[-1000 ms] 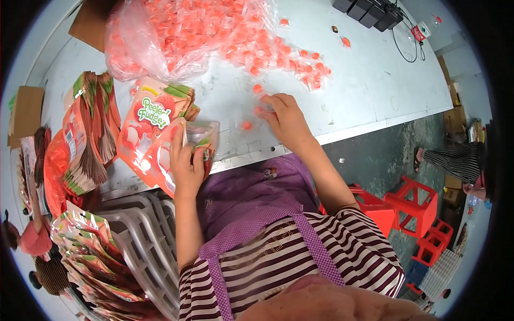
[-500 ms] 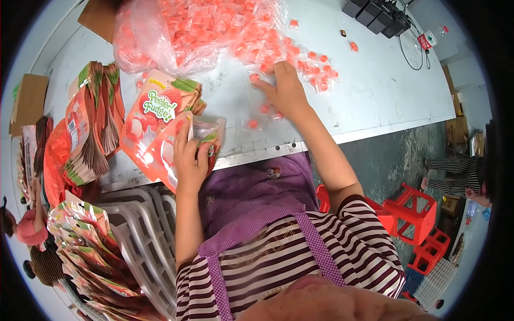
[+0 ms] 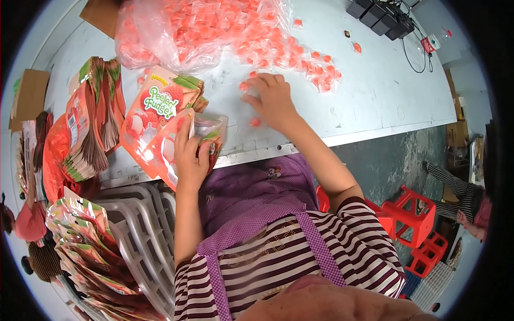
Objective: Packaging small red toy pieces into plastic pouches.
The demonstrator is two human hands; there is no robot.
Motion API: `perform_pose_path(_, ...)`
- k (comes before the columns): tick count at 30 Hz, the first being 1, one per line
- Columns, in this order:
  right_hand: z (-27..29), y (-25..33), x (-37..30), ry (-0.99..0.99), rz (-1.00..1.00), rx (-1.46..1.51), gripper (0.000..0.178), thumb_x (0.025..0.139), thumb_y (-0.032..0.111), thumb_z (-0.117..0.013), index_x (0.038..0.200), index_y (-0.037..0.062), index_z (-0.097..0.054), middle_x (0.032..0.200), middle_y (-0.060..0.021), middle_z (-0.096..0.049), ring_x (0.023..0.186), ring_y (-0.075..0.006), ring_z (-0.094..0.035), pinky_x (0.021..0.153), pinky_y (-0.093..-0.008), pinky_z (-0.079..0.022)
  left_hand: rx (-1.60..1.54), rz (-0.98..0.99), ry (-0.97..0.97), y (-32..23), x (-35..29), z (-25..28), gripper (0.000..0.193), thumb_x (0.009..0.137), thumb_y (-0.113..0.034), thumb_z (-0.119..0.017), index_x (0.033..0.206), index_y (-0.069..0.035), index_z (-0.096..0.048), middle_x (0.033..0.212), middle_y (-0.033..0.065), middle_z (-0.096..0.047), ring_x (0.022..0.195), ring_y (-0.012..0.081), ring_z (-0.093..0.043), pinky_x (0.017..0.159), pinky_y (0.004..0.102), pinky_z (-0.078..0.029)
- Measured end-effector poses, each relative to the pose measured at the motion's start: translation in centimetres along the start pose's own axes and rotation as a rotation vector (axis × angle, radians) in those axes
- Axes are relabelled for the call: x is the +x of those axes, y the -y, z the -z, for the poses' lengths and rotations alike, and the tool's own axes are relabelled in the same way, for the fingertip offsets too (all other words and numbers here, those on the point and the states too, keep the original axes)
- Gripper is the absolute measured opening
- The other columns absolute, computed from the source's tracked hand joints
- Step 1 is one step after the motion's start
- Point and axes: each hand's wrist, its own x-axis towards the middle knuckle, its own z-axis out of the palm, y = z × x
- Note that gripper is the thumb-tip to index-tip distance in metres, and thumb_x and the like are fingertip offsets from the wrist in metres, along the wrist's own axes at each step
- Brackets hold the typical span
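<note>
My left hand [image 3: 188, 155] grips an open orange stand-up pouch [image 3: 206, 132] at the table's near edge, its clear mouth facing right. My right hand [image 3: 272, 99] lies palm down on the grey table [image 3: 375, 96], fingers curled over a few small pink wrapped candies [image 3: 256, 122]. Just beyond it spreads a loose scatter of the same candies [image 3: 300, 59], spilling from a big clear plastic bag [image 3: 176, 32] full of them. Whether the right hand has candies closed in it is hidden.
A flat stack of orange pouches [image 3: 160, 107] lies left of the held one, with fanned bundles [image 3: 91, 123] further left. Grey plastic chairs [image 3: 139, 235] hold more pouches [image 3: 85, 251]. Black power adapters [image 3: 380, 16] sit far right; red stools [image 3: 412, 214] stand on the floor.
My right hand moved away from the near edge toward the candy scatter and then settled over loose candies. The left hand kept the pouch in place.
</note>
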Motion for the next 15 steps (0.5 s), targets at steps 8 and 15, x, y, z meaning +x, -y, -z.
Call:
perform_pose_path(8,0.4,-0.8,1.7,0.107,0.07,0.286,0.027,0.077,0.022,-0.068,0.099,0.0079,-0.062,0.106,-0.0103,-0.056,0.1,-0.0305,-0.048,0.085,-0.0401,-0.04,0.052,-0.005,-0.009,0.1,-0.1,0.1,0.017,0.08,-0.01,-0.064,0.08,0.005,-0.055,0.135,0.0236,-0.042,0.117,0.0376,-0.047,0.094,0.0382,-0.04)
perform_pose_path(15,0.9,-3.0,2.8,0.136,-0.023,0.081,0.039,0.075,0.02,-0.07,0.108,0.0009,-0.058,0.103,-0.0155,-0.056,0.096,-0.0323,-0.052,0.083,-0.038,-0.045,0.059,-0.017,-0.007,0.0,0.2,0.2,0.017,0.079,-0.009,-0.064,0.08,0.005,-0.055,0.134,0.024,-0.042,0.117,0.0379,-0.048,0.094,0.038,-0.04)
